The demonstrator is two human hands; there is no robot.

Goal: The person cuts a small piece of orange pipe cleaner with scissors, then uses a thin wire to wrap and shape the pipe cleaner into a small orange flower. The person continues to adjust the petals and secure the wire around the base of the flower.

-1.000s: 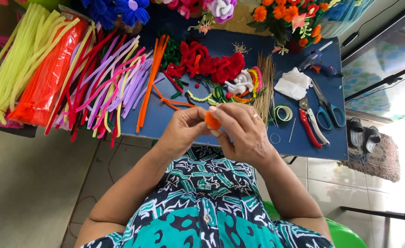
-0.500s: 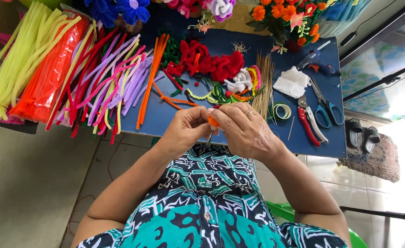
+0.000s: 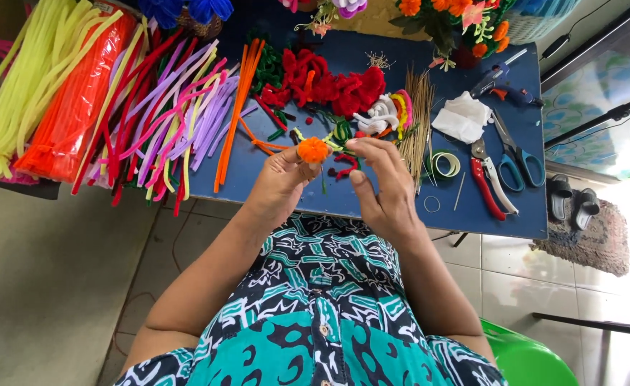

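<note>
My left hand pinches a small fuzzy orange flower head of coiled pipe cleaner above the blue table. My right hand is just to its right, fingers spread, thumb and fingertips close to the orange flower head but holding nothing I can make out. Behind both hands lie red pipe-cleaner flowers, white pieces and green bits.
Bundles of yellow, orange and pink-purple pipe cleaners fill the left. At right lie thin sticks, a tape roll, red pliers, blue scissors, a glue gun and white tissue.
Both hands were closed together around the orange piece. Now they have lifted toward the table and separated; the left keeps the orange flower head and the right has opened.
</note>
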